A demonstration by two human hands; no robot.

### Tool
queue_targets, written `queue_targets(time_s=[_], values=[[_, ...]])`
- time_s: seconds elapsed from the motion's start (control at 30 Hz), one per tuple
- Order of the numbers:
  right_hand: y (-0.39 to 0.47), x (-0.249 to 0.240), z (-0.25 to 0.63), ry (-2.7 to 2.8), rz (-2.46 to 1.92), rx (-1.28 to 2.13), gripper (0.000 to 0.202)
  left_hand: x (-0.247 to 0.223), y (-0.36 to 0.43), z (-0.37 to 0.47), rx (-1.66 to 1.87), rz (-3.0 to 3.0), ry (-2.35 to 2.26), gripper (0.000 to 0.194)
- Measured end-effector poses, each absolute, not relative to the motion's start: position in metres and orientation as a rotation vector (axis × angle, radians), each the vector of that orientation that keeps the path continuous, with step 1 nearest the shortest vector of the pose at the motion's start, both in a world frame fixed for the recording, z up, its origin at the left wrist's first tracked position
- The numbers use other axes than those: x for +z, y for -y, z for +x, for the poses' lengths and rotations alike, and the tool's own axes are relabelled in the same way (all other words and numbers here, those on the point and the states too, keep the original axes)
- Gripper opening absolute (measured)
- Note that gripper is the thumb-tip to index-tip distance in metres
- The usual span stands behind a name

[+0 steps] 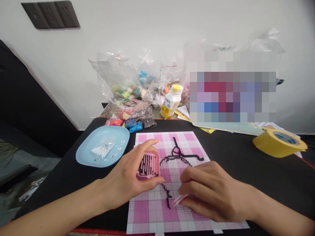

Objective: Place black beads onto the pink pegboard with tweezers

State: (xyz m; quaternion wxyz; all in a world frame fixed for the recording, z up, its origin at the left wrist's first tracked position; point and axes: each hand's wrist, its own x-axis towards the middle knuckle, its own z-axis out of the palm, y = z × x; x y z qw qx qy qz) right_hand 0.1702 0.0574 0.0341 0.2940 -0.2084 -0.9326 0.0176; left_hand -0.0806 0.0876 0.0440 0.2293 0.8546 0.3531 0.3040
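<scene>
My left hand [126, 172] is closed around a small pink ridged bead tray [157, 160], gripping it between thumb and fingers. Black beads lie in rows in its grooves. Below it is a pink-and-white checked pegboard [140, 209], where black beads [189, 156] form branching lines. My right hand [209, 188] is closed on pink tweezers [179, 200], whose tips point down near a short bead line [168, 202] at the lower middle of the board. Its fingers cover part of the board and of the tweezers. Whether the tips hold a bead is too small to tell.
A light blue plate [83, 154] with white beads and a clear packet lies on the left. Behind are bead bags [118, 85], small bead packets [136, 127] and a yellow-and-white bottle [171, 101]. A yellow tape roll [275, 144] lies right on the black tabletop [228, 157].
</scene>
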Motion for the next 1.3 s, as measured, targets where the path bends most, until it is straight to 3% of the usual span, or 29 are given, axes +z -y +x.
queue_targets(time_s=[1.3], values=[[-0.056, 0.044, 0.168, 2.532, -0.564, 0.019, 0.023, 0.043, -0.088, -0.082, 0.856, 2.323, -0.91, 0.077]])
